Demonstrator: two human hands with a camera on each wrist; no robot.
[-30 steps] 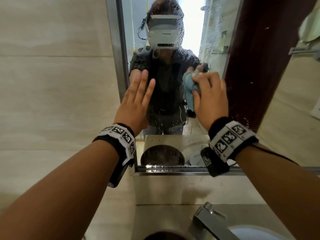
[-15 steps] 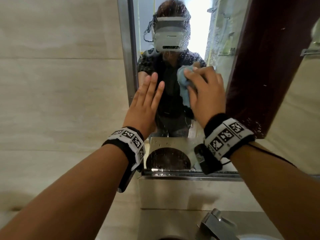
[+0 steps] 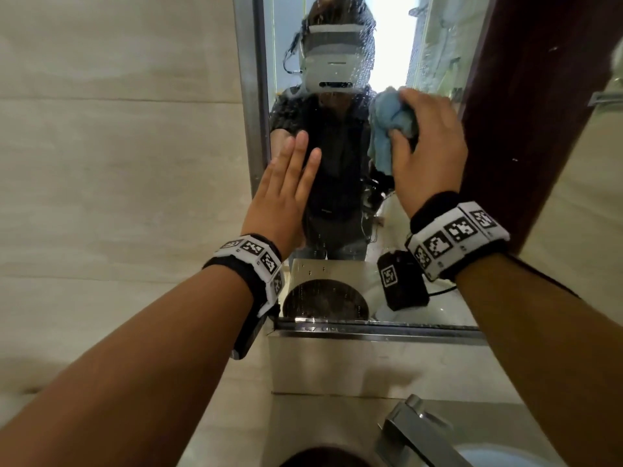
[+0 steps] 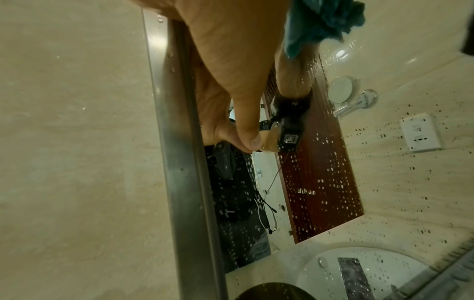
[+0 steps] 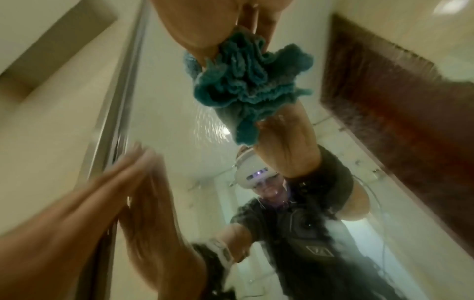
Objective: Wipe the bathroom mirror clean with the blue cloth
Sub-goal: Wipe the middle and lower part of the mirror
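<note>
The bathroom mirror [image 3: 337, 183] hangs in a steel frame and is dotted with water drops. My right hand [image 3: 428, 146] grips a bunched blue cloth [image 3: 392, 119] and presses it against the glass at upper right. In the right wrist view the blue cloth [image 5: 246, 85] is crumpled under my curled fingers, touching its own reflection. My left hand [image 3: 290, 183] lies flat on the glass near the mirror's left frame, fingers straight and together. The left wrist view shows the left hand [image 4: 231, 71] on the mirror [image 4: 320, 172], with drops below it.
Beige tiled wall [image 3: 118, 197] lies left of the frame [image 3: 251, 96]. A steel box [image 3: 354, 362] sits under the mirror, a chrome tap [image 3: 414, 433] and white basin [image 3: 499, 458] below. Reflected are a dark wooden door [image 3: 526, 112], a round shaving mirror [image 4: 341, 89] and a wall socket [image 4: 419, 133].
My right hand has swept the cloth rightward and slightly up across the glass. The left hand stays flat on the mirror. The camera view has shifted, so the mirror sits further right.
</note>
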